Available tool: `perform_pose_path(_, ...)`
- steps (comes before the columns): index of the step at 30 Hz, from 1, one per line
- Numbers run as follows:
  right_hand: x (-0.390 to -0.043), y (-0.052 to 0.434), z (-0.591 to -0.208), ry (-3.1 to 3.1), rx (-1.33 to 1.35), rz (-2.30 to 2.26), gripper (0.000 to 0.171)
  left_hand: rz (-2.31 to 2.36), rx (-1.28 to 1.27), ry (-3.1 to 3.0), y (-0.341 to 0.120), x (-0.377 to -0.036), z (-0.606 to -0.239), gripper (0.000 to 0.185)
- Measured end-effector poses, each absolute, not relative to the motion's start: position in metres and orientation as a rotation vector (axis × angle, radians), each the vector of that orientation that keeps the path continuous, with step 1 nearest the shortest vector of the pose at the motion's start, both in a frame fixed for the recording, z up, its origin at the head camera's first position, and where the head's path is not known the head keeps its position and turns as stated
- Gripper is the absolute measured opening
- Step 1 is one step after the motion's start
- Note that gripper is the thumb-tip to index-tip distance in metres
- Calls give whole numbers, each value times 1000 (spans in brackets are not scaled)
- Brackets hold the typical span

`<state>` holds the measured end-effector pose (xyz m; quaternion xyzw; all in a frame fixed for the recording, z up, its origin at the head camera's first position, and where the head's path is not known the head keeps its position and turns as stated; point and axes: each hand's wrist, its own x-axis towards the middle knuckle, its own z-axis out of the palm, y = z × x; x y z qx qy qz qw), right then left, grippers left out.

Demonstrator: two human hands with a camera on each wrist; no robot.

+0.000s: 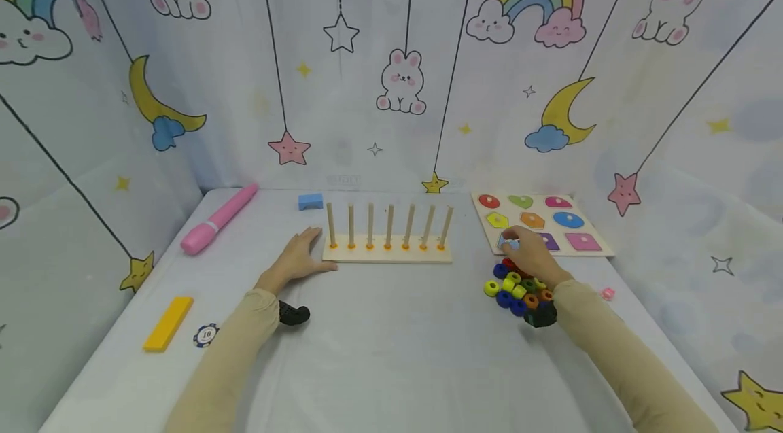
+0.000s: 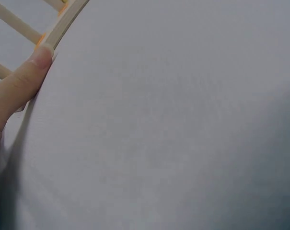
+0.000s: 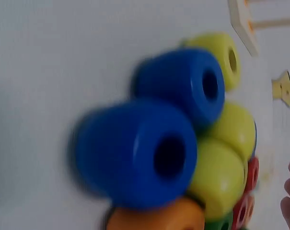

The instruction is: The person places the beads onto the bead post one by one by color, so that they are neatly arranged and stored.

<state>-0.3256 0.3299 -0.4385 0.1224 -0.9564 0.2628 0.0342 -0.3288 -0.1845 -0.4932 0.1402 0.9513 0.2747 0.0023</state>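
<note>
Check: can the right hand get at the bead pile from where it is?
Probably yes. The right hand hovers over the far edge of the bead pile, nothing between them. Whether its grip already holds something small is unclear. The left hand rests by the peg board, clear.

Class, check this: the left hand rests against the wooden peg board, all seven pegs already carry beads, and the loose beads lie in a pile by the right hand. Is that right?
Not quite. The head view shows the pegs bare: none carries a bead. The rest holds: the left hand rests against the wooden peg board, and the loose beads lie in a pile by the right hand.
</note>
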Motion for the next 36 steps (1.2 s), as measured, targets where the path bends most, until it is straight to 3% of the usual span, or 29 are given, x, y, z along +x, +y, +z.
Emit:
perform_pose_path(14, -313, 371, -443, -3036, 281, 792, 37, 813, 548, 2966, -187, -334, -491, 96)
perform_pose_path(26, -307, 377, -462, -3061, 361, 771, 29, 816, 579, 2962, -184, -324, -493, 89)
perform_pose_path(36, -316, 364, -445, -3133, 257, 742, 21, 830, 595, 2941, -181, -330, -489, 88)
